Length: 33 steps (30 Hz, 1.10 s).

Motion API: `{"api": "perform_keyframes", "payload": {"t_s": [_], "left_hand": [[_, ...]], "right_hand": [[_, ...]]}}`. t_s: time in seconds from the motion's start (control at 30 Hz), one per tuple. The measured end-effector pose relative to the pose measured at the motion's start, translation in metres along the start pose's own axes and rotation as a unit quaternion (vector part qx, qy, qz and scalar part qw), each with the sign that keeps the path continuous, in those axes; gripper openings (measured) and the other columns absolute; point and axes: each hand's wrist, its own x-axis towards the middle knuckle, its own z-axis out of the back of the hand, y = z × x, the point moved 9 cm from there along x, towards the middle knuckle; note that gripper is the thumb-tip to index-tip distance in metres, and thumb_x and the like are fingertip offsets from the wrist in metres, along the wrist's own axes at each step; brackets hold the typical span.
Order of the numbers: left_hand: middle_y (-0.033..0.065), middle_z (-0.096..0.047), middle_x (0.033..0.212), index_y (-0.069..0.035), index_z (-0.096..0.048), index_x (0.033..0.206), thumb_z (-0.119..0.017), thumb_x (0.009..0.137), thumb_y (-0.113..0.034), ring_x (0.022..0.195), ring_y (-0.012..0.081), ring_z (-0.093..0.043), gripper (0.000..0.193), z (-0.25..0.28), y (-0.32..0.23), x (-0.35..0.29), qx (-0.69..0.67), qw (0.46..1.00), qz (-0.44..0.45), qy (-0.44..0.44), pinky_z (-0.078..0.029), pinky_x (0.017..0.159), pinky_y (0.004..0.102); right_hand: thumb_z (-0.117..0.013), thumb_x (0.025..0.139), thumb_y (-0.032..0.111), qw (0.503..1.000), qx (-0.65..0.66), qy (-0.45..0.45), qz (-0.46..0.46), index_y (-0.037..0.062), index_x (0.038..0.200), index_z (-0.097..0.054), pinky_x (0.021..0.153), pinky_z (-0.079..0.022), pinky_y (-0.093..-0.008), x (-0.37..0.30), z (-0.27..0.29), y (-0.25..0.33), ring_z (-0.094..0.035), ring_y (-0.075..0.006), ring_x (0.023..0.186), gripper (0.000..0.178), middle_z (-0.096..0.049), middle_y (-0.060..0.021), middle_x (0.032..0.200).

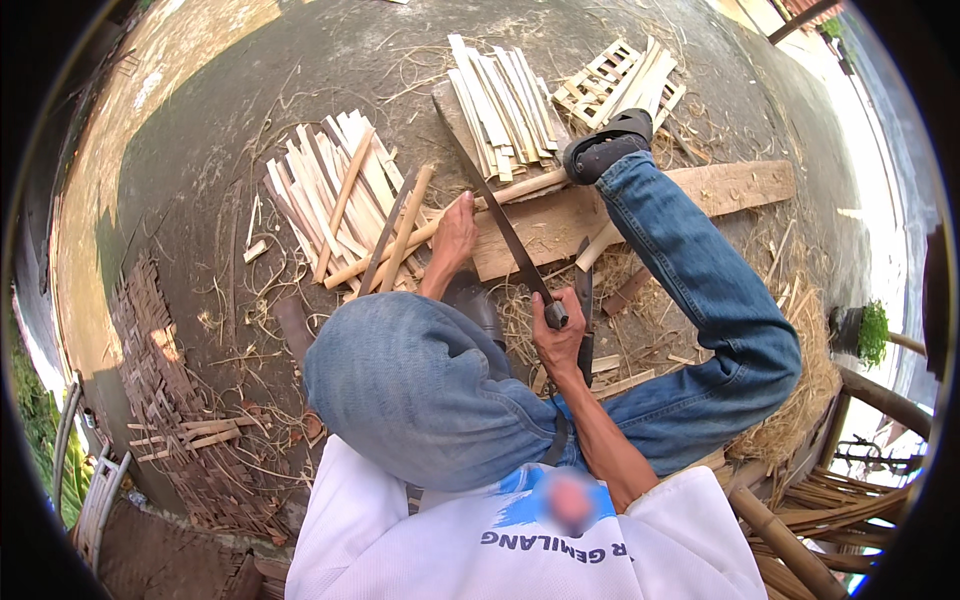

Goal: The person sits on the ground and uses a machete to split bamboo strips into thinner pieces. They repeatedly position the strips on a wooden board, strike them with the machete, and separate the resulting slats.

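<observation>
My right hand (560, 335) is closed round the dark handle of a handsaw (510, 235). Its long narrow blade slants away to the far left, crossing a bamboo pole (532, 187). With my left hand (455, 235) I grip that pole just left of the blade. The pole lies over the edge of a thick wooden plank (560, 225), and my right shoe (610, 145) presses by its far right end. Beside my right hand rests a knife with a black handle (586, 352), its dark blade pointing away from me.
Split bamboo strips lie in piles at left (340, 190) and far centre (503, 105). A slatted bamboo piece (605, 80) sits at the far right. Shavings (640, 330) litter the ground, and a torn woven mat (170, 380) spreads at left. Bamboo poles (785, 540) stand near right.
</observation>
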Motion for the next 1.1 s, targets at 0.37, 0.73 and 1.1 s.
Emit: {"api": "perform_keyframes", "payload": {"t_s": [0.37,0.73,1.1], "left_hand": [[0.0257,-0.062,0.078,0.0,-0.06,0.098,-0.017,0.108,-0.057,0.084,0.0459,-0.063,0.073,-0.001,-0.003,-0.008,0.015,1.0,0.013,-0.007,-0.044,0.082,0.056],[0.0314,-0.061,0.086,0.003,-0.058,0.095,-0.023,0.109,-0.05,0.087,0.0496,-0.059,0.065,0.003,-0.013,-0.003,0.01,0.999,0.011,-0.031,-0.043,0.081,0.0561],[0.0286,-0.058,0.08,0.003,-0.056,0.092,-0.02,0.109,-0.053,0.08,0.047,-0.058,0.069,-0.002,0.002,0.006,-0.003,1.0,-0.005,-0.019,-0.042,0.08,0.0562]], "right_hand": [[-0.07,0.087,0.0,0.994,-0.014,0.037,0.101,0.0007,0.081,-0.05,0.06,-0.042,-0.0413,-0.006,-0.004,0.024,-0.052,-0.033,0.066,0.022,-0.049,-0.0149,0.075],[-0.066,0.09,-0.001,0.994,-0.008,0.029,0.108,0.0,0.077,-0.047,0.057,-0.039,-0.0406,-0.017,-0.008,0.016,-0.047,-0.0315,0.062,0.023,-0.046,-0.0146,0.071],[-0.072,0.086,0.004,0.991,-0.068,0.042,0.104,0.003,0.078,-0.051,0.057,-0.043,-0.0434,-0.025,-0.014,0.001,-0.054,-0.0346,0.065,0.023,-0.048,-0.0147,0.078]]}}
